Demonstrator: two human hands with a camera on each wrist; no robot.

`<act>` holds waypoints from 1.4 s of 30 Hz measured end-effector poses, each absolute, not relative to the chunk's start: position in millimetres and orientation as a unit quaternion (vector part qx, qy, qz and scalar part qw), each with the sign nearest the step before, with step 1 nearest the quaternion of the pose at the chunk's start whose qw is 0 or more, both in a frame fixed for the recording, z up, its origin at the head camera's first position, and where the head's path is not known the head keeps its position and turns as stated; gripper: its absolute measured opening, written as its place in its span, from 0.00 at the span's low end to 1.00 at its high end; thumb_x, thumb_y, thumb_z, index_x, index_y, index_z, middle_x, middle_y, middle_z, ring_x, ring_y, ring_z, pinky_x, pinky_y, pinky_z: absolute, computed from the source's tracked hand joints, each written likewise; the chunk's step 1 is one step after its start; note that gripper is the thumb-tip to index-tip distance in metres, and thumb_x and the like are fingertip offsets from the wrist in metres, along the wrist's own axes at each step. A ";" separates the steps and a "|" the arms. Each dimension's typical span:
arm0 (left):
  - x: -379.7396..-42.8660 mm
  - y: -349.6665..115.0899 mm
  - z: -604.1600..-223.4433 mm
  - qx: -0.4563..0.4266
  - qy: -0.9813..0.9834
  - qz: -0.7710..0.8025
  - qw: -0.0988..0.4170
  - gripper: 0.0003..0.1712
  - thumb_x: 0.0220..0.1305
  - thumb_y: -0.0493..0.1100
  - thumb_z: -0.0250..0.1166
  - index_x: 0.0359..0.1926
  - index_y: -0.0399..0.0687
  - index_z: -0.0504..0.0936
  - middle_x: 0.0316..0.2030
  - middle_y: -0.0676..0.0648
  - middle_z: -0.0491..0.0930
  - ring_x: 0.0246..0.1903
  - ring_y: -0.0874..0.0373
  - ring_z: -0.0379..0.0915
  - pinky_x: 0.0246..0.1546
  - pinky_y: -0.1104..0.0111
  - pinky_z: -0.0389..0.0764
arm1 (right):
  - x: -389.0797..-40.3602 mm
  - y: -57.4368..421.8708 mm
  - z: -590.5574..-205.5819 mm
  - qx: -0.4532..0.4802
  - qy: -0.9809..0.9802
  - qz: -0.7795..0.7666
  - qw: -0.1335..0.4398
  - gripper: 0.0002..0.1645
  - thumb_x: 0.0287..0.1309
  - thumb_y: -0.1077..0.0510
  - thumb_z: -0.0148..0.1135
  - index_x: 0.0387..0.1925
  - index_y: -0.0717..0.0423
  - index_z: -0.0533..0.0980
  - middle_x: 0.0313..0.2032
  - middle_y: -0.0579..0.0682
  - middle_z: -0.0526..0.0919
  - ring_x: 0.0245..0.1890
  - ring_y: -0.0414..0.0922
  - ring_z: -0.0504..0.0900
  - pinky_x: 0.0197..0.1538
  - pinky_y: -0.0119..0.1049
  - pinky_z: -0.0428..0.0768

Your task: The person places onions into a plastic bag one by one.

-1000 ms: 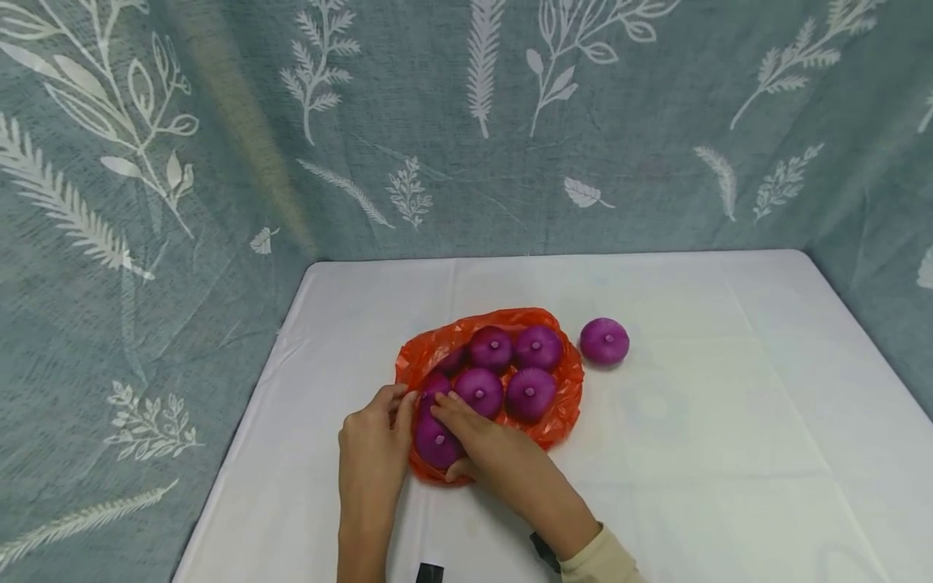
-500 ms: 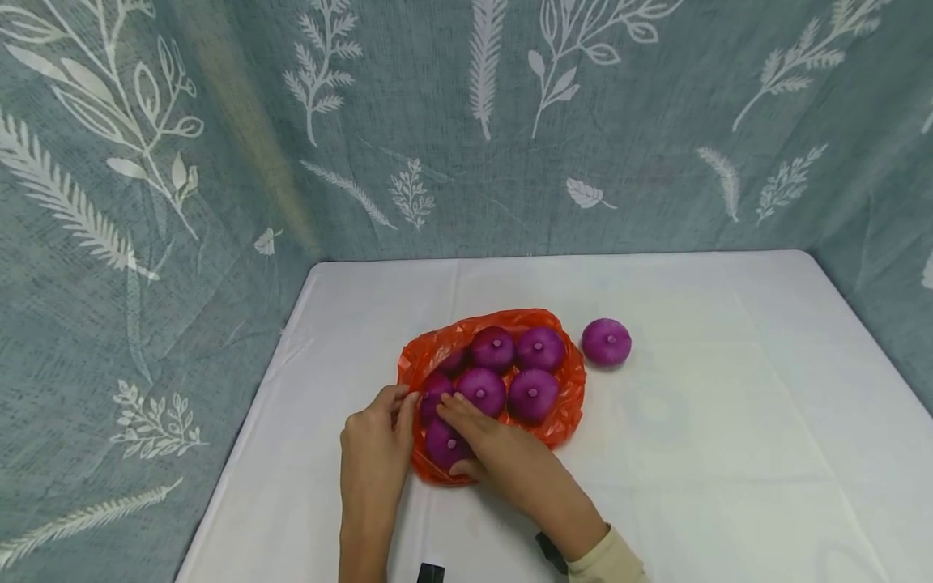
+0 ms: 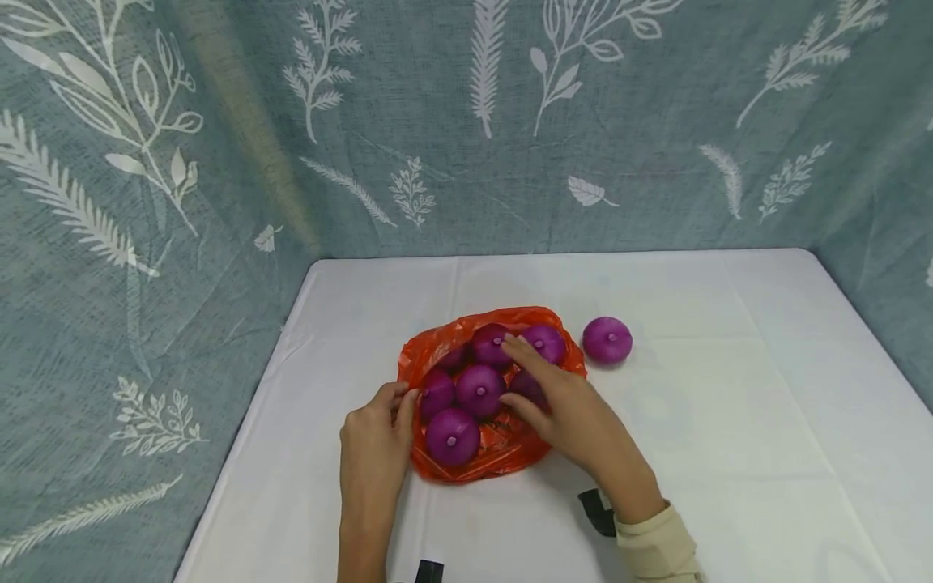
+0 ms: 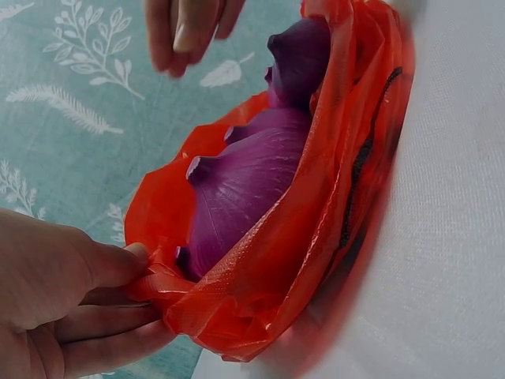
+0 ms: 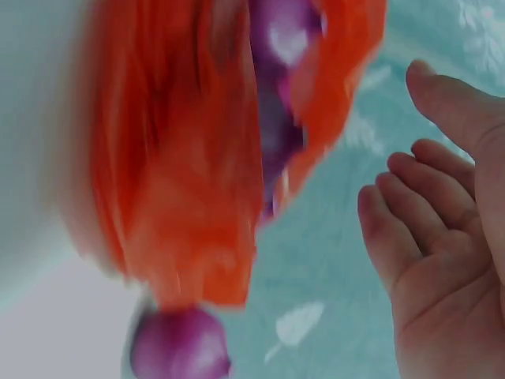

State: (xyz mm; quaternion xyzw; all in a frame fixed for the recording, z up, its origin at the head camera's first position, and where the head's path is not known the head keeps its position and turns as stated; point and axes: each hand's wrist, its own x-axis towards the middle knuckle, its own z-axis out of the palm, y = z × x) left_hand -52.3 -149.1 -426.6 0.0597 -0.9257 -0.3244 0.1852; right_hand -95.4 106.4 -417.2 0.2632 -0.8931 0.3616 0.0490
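An orange-red plastic bag (image 3: 503, 465) lies on the table with its mouth spread wide, and several purple onions (image 3: 453, 437) sit inside. My left hand (image 3: 375, 441) holds the bag's left rim; in the left wrist view its thumb and fingers pinch the crumpled plastic (image 4: 162, 288). Over the right half of the bag is my right hand (image 3: 572, 409), thumb and fingers apart. In the right wrist view this hand (image 5: 446, 245) grips nothing and stands off from the bag. It partly hides the onions on that side. Another onion (image 3: 607, 340) rests outside, by the bag's upper right.
A white cloth covers the table (image 3: 729, 421). Behind and beside it hangs a blue-green curtain (image 3: 452, 186) with white leaf prints. Small black pieces (image 3: 598, 512) show near both wrists.
My right hand has left the front onion and moved up and right over the bag. That onion has shifted slightly right and now shows fully. My left hand keeps its hold on the rim.
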 end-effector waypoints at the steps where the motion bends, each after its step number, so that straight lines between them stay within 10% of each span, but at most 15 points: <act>1: -52.3 -149.0 -426.6 0.061 -0.926 -0.324 0.184 0.13 0.71 0.40 0.72 0.50 0.34 0.88 0.37 0.39 0.91 0.34 0.48 0.90 0.38 0.56 0.91 | -97.9 112.1 -415.5 0.254 -0.893 0.368 0.056 0.45 0.67 0.50 0.74 0.80 0.40 0.65 0.77 0.43 0.69 0.57 0.49 0.87 0.66 0.50 0.81; 14: -53.2 -149.0 -424.5 0.059 -0.926 -0.322 0.186 0.13 0.70 0.40 0.72 0.49 0.35 0.89 0.36 0.40 0.91 0.32 0.49 0.89 0.37 0.55 0.91 | -121.5 176.5 -399.7 0.148 -0.914 0.360 0.117 0.52 0.66 0.53 0.75 0.83 0.52 0.58 0.79 0.56 0.64 0.75 0.62 0.69 0.71 0.64 0.72; 42: -54.6 -146.7 -422.2 0.066 -0.927 -0.323 0.178 0.13 0.72 0.40 0.71 0.50 0.34 0.88 0.37 0.38 0.91 0.36 0.47 0.90 0.41 0.53 0.91 | -146.3 227.4 -443.1 0.038 -0.910 0.413 -0.030 0.64 0.66 0.36 0.71 0.86 0.54 0.45 0.80 0.69 0.54 0.73 0.74 0.65 0.70 0.67 0.70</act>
